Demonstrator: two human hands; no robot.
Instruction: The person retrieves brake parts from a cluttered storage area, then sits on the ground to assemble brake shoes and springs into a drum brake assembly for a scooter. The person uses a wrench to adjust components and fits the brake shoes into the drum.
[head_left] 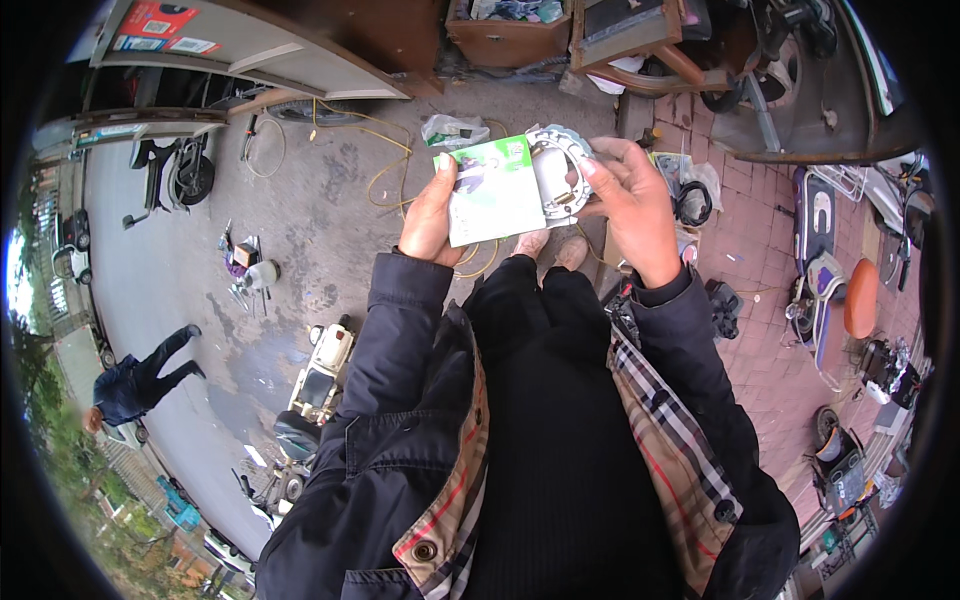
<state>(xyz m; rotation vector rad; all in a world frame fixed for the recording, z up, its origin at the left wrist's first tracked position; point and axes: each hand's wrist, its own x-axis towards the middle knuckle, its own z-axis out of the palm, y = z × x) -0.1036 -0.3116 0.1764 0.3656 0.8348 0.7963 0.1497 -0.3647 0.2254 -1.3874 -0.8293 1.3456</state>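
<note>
In front of my chest, my left hand [431,216] grips a flat white and green cardboard box [494,197] by its left side, thumb on top. From the box's right end sticks out a silver ring-shaped metal part [568,143], which looks like a set of brake shoes. My right hand [636,205] pinches this ring at its right edge, with the thumb over it and the fingers curled behind. The ring's left part is hidden by the box, and some of my right fingertips are out of sight.
A yellow hose [408,150] snakes over the ground ahead, near a crumpled plastic bag [455,130]. Tools [248,268] lie on the left. Parked scooters [325,370] stand around, with more on the right-hand brick paving [750,260]. A person [150,378] walks along the road.
</note>
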